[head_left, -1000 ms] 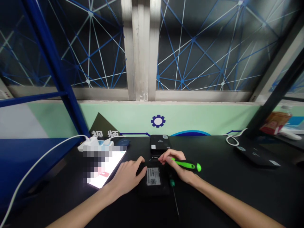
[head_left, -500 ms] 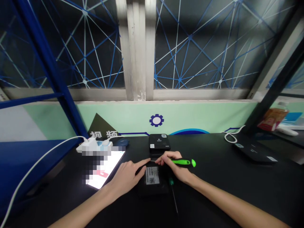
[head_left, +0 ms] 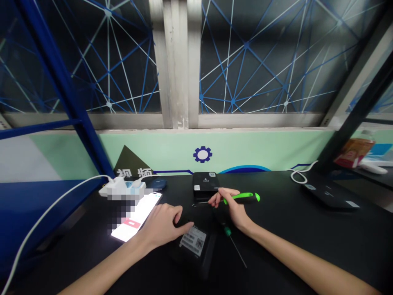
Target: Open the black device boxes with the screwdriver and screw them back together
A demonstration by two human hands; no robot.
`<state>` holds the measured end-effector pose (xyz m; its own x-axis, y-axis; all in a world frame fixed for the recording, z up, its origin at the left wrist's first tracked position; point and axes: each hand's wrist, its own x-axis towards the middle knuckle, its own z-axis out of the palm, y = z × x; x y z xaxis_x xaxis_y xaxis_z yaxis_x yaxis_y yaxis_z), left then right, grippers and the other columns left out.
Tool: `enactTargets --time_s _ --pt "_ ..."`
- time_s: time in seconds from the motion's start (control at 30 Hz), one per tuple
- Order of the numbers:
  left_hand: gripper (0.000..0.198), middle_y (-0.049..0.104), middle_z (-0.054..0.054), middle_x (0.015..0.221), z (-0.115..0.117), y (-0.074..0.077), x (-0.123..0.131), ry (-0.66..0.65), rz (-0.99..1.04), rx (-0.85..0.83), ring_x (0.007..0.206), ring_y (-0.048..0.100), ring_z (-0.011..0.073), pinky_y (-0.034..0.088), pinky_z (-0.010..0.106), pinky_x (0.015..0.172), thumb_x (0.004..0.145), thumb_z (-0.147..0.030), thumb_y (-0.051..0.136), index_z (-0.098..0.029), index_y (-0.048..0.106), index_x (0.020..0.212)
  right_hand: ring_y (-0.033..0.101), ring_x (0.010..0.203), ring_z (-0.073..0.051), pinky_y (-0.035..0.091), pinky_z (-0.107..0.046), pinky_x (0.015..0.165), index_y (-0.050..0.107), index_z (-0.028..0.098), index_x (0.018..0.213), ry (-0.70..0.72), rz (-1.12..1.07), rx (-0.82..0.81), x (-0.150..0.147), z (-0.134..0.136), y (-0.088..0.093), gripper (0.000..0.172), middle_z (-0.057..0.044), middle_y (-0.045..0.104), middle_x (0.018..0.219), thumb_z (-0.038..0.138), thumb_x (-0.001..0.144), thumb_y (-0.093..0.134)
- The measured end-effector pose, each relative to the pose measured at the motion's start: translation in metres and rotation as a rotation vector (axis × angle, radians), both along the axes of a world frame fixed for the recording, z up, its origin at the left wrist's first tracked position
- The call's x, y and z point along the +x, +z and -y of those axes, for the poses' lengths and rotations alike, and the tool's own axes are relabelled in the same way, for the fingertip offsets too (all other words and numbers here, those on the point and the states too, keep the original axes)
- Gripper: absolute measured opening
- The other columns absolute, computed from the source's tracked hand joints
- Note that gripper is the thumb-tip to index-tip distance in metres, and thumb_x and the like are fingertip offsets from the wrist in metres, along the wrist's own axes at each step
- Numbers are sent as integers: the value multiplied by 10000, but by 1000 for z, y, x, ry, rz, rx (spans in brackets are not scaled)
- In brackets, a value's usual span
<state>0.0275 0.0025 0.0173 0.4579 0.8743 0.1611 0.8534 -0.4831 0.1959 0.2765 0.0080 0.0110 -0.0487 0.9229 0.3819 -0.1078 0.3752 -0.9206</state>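
My right hand [head_left: 229,205] is closed round a lime-green and black screwdriver [head_left: 245,196], its shaft pointing left above the dark table. By its tip lie tiny screws [head_left: 194,205]. Below my left hand [head_left: 164,223] sits a black box with a white label [head_left: 194,241], turned at an angle and slightly blurred. That hand's thumb reaches out to the box's upper edge, apart from the bent index finger. Under my right wrist lies a second screwdriver with a green collar [head_left: 227,231], its thin shaft pointing towards me; my hand partly covers its dark handle.
A second black box [head_left: 204,182] stands behind my hands. At left are a lit phone [head_left: 132,223], a white power strip [head_left: 123,186] with a cable, and a dark blue mouse [head_left: 159,183]. A flat black device [head_left: 330,196] and a bottle [head_left: 354,149] are at right.
The labelled box has turned and moved nearer to me. My left hand's index finger has drawn back and bent. My right hand has lifted the green screwdriver up and right; the second screwdriver has shifted.
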Motion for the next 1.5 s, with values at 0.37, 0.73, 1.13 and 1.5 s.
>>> enactTargets --time_s 0.37,0.73,1.13,1.5 --pt "317 577 -25 620 3 0 2 -79 -7 -21 593 575 194 280 269 556 969 -520 444 -278 617 1076 543 411 -144 420 -253 450 535 187 494 37 -160 -17 5 -3 -7 494 -44 646 487 384 945 571" --pt "342 631 9 662 6 -3 5 54 -76 19 615 633 239 331 287 561 986 -508 378 -217 542 1059 502 369 -122 407 -248 435 517 193 462 40 -43 -26 3 0 9 534 -31 618 449 446 928 583" --pt "314 679 40 748 6 -4 5 66 -57 13 660 656 261 328 294 552 988 -488 410 -214 546 1060 484 388 -99 382 -226 436 507 192 446 147 359 -56 -10 -1 44 573 -10 573 444 458 953 521" --pt "334 696 57 781 5 -5 5 58 -35 -3 701 681 277 374 303 592 984 -493 423 -208 564 1085 463 352 -86 410 -216 420 506 186 450 207 573 -16 -28 -8 51 625 2 529 411 486 997 463"
